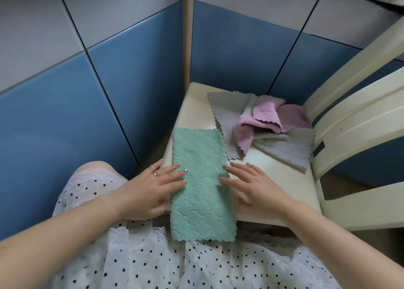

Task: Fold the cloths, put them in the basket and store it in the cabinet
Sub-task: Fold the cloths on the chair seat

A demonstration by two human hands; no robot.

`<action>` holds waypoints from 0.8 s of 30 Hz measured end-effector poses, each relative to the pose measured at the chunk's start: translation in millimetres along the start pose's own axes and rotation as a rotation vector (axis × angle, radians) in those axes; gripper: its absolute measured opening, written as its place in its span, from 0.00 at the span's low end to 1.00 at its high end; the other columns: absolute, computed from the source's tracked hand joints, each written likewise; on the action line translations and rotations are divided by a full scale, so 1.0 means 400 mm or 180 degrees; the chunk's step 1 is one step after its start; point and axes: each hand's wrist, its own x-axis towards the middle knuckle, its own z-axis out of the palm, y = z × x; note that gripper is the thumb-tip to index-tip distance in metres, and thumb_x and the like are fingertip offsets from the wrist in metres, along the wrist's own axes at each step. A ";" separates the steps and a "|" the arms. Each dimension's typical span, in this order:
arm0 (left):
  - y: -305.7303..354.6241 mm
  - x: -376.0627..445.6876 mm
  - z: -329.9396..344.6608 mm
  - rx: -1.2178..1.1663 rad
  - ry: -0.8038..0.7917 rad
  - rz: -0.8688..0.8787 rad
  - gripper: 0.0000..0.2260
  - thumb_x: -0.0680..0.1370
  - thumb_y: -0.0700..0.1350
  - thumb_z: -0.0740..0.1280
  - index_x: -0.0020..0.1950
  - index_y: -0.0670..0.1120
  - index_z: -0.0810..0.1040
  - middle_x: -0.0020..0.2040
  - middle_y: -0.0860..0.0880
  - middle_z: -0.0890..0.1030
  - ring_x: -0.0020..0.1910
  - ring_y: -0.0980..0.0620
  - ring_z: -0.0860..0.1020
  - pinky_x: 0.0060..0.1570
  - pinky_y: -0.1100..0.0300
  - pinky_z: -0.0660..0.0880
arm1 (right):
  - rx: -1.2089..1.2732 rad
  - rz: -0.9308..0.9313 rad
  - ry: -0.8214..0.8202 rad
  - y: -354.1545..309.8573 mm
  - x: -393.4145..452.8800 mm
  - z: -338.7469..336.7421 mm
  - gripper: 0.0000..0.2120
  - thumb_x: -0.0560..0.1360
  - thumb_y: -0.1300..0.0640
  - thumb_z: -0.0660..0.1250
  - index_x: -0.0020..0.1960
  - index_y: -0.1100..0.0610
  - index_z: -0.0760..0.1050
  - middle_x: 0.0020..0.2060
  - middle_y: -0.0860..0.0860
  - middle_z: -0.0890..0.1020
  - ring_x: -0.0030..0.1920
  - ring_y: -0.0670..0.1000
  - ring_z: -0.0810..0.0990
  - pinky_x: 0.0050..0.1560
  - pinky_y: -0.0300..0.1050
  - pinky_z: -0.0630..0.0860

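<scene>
On the cream chair seat [196, 105], near edge: one green quilted cloth [202, 183], folded into a long strip, its scalloped lower end overhanging the seat onto a polka-dot skirt [135, 256]. Left hand [150, 188]: fingers straight, spread, tips pressing the strip's left edge; ring on one finger. Right hand [253, 186]: fingers straight, tips touching the strip's right edge. Behind, toward the chair back [358, 105]: pink cloth [262, 120], crumpled, lying on top of a grey cloth [231, 113], which is spread flat; second grey cloth [288, 148] just beside, partly under the pink one. Surround: blue and grey tiled wall [87, 80].
</scene>
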 end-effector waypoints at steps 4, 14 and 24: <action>0.031 0.001 0.036 0.0136 -0.0189 -0.0014 0.32 0.70 0.55 0.60 0.74 0.53 0.61 0.75 0.49 0.62 0.75 0.48 0.58 0.70 0.47 0.50 | -0.0258 -0.0184 -0.0642 0.008 -0.043 0.020 0.38 0.69 0.40 0.57 0.76 0.42 0.45 0.76 0.47 0.44 0.76 0.49 0.40 0.75 0.54 0.37; 0.054 0.007 0.049 -0.0991 0.0663 -0.0577 0.16 0.76 0.53 0.58 0.62 0.53 0.77 0.64 0.57 0.76 0.68 0.59 0.69 0.74 0.54 0.46 | 0.0612 0.0117 0.1057 -0.080 -0.052 0.110 0.23 0.70 0.62 0.67 0.62 0.47 0.73 0.64 0.46 0.75 0.70 0.47 0.66 0.71 0.57 0.55; 0.074 0.104 -0.036 -0.3541 0.1517 -0.2432 0.20 0.79 0.50 0.61 0.71 0.53 0.64 0.52 0.54 0.83 0.50 0.57 0.81 0.54 0.51 0.77 | 0.2704 0.1896 0.1680 -0.088 0.152 -0.030 0.11 0.80 0.53 0.57 0.47 0.61 0.71 0.37 0.58 0.78 0.38 0.55 0.74 0.39 0.51 0.68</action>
